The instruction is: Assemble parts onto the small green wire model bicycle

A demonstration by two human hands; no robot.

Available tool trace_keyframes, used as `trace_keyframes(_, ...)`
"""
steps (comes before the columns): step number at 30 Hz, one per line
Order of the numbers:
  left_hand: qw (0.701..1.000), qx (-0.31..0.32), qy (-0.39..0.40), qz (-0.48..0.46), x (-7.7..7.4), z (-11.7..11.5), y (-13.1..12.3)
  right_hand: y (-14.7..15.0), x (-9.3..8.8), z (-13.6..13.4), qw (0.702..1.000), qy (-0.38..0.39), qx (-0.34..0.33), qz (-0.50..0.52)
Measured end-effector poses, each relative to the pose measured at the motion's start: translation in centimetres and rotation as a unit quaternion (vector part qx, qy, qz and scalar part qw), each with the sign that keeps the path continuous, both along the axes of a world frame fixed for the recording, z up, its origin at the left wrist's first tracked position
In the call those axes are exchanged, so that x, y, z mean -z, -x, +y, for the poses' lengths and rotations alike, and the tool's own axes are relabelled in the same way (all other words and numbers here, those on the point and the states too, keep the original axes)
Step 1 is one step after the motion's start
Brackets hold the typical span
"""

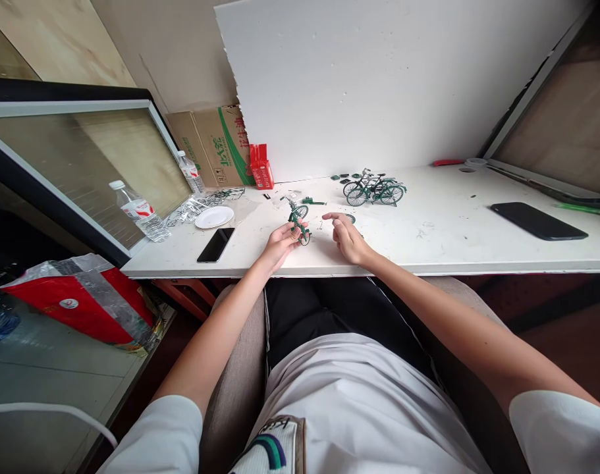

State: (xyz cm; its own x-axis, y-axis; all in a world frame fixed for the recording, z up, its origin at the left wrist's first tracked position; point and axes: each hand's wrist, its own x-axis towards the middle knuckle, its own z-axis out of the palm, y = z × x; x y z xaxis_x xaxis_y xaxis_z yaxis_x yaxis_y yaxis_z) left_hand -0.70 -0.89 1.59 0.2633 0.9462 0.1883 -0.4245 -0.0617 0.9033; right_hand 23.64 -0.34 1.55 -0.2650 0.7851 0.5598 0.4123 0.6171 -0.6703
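At the near edge of the white table (428, 243), the left hand (278, 243) gripped a partly built green model bicycle (300, 222) upright, apparently steadying it, while the right hand (348, 238) hovered open, fingers loosely curled, over small loose parts, the finished model bicycles (373, 188) standing well behind.

Too small to make out: loose green parts (340, 177) beside the finished model bicycle (373, 189). Partly covered by the left hand (280, 242): the half-built bicycle (298, 221), rear end unseen. Possibly a wheel (350, 217) behind the right hand (348, 238), mostly hidden. Cut off at the right edge: a green pen-like item (586, 209).
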Motion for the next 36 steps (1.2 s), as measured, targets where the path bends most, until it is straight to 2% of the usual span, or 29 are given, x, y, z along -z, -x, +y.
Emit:
trace_keyframes(3,1.0,0.003,0.0,0.001,0.2,0.1,0.0,0.4,-0.1,0.0,0.999,-0.025,0.011,0.029)
trace_keyframes(5,1.0,0.002,0.002,0.01,0.3,0.2,0.1,0.7,-0.2,0.0,0.997,-0.01,0.005,0.075)
trace_keyframes(7,1.0,0.006,0.001,0.023,0.4,0.3,0.2,1.0,-0.5,0.0,0.988,0.041,-0.009,0.152)
trace_keyframes(10,0.998,0.019,-0.007,0.056,0.3,0.1,0.3,1.4,-1.0,-0.2,0.956,0.129,-0.02,0.262)
trace_keyframes(13,0.995,0.028,-0.02,0.093,0.0,-0.1,0.3,1.7,-1.6,-0.6,0.937,0.17,-0.028,0.304)
trace_keyframes(17,0.991,0.038,-0.033,0.121,-0.3,-0.3,0.2,2.2,-2.2,-1.2,0.946,0.14,-0.038,0.29)
trace_keyframes(23,0.991,0.047,-0.043,0.115,-0.1,-0.2,0.2,2.6,-2.8,-2.1,0.965,0.109,-0.05,0.231)
trace_keyframes(36,0.99,0.029,-0.056,0.129,0.3,0.2,0.3,2.6,-2.2,-2.3,0.975,0.08,-0.08,0.193)
